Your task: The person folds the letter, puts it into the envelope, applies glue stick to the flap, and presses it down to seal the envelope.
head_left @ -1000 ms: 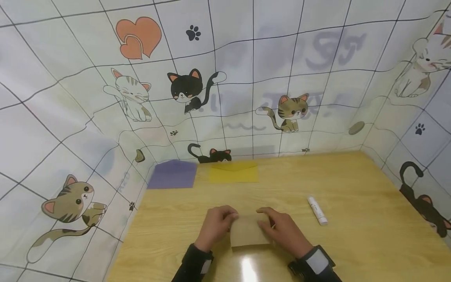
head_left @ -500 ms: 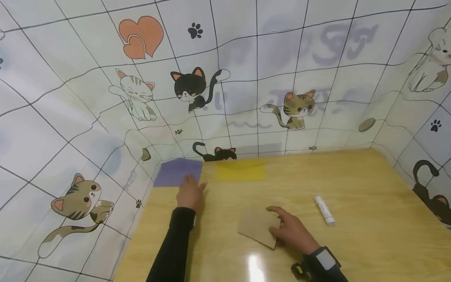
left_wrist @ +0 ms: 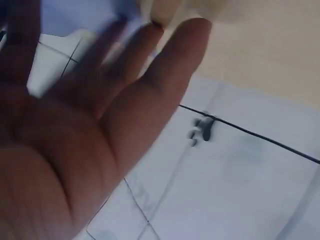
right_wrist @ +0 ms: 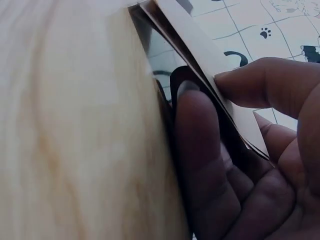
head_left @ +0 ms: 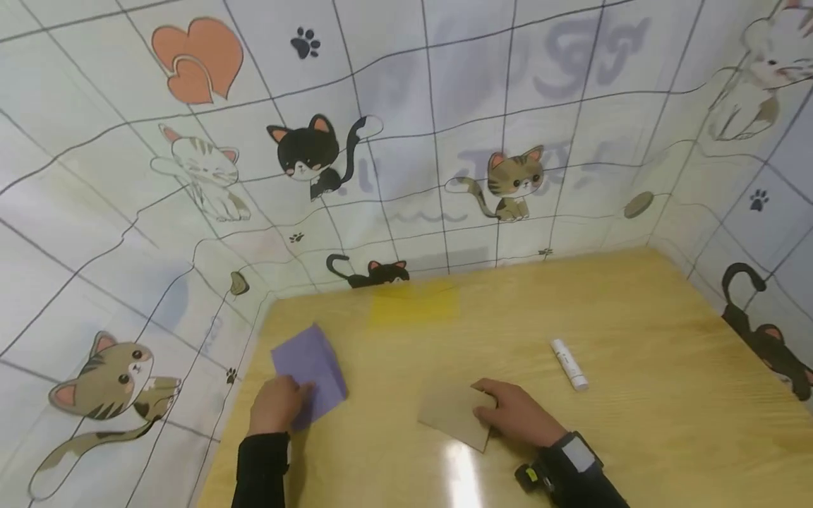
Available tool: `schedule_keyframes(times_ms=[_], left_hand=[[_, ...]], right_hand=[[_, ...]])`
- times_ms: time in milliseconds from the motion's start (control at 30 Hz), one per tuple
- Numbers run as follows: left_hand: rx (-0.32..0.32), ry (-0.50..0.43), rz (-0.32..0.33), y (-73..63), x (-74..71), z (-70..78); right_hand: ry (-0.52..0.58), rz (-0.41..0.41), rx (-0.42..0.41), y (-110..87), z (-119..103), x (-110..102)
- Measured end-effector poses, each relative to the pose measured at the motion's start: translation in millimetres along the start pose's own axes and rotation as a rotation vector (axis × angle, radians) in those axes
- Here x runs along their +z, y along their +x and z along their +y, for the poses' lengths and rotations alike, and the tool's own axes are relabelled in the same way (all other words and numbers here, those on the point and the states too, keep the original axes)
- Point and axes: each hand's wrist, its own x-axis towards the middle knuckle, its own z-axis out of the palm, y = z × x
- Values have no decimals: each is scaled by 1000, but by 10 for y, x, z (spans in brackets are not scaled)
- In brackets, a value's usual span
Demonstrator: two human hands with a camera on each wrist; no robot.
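My left hand (head_left: pixel 277 407) pinches a purple envelope (head_left: pixel 317 363) near its lower left edge, over the left side of the table. The envelope is tilted, with a fold along its right side. Part of its purple paper (left_wrist: pixel 75 15) shows blurred behind the fingers in the left wrist view. A brown folded paper (head_left: pixel 452 418) is in front of my right hand (head_left: pixel 517 413), which holds it by its right edge. From the right wrist, its layers (right_wrist: pixel 185 40) appear edge-on, with fingers (right_wrist: pixel 197 120) on both faces.
A yellow envelope (head_left: pixel 413 302) lies at the table's back edge. To the right of my right hand lies a white glue stick (head_left: pixel 569 364). The wooden table (head_left: pixel 635 317) meets cat-patterned sheets (head_left: pixel 406 162) at the back and sides.
My left hand let go of the brown paper, reached to the purple envelope at the back left and drew it nearer. The brown paper turned slightly in my right hand.
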Motion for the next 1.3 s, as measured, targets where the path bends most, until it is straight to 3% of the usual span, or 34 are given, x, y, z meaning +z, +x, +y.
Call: schedule_keyframes(times_ms=[167,233,333,400,467,533,667,767,900,1033,1133,1300], left_hand=[[-61,-47,140,95,20,63],[-78,-55,155,224,202,-148],[-77,-54,57,343,400,-426],[-64,-72,-39,352,426,-463],[-45,-97,-129,190,309,-309],[-21,-198,-181,-34,176,-109],[3,-586,-231,-407,-91,397],[90,-855,-261,-517,-158,770],[214,-1013,-357,-574,-67,1130],[243,-1059,-379,-640,71,1273],[240,-1085,-365,-651,140,1310],[215,-1147,-400,-612,218,1349]], right_hand=[[18,9,-5,16,-1,-150],[25,-15,-33,22,8,-101],[21,-36,-102,39,-18,3],[18,-34,-149,55,-69,33],[21,-26,-201,53,-135,50],[36,-8,-246,21,-218,65],[86,91,-314,-59,-464,82],[146,212,-361,-59,-691,90],[139,378,-388,8,-852,120],[147,535,-251,12,-805,124],[257,611,-135,-11,-741,75],[395,665,-97,-23,-710,42]])
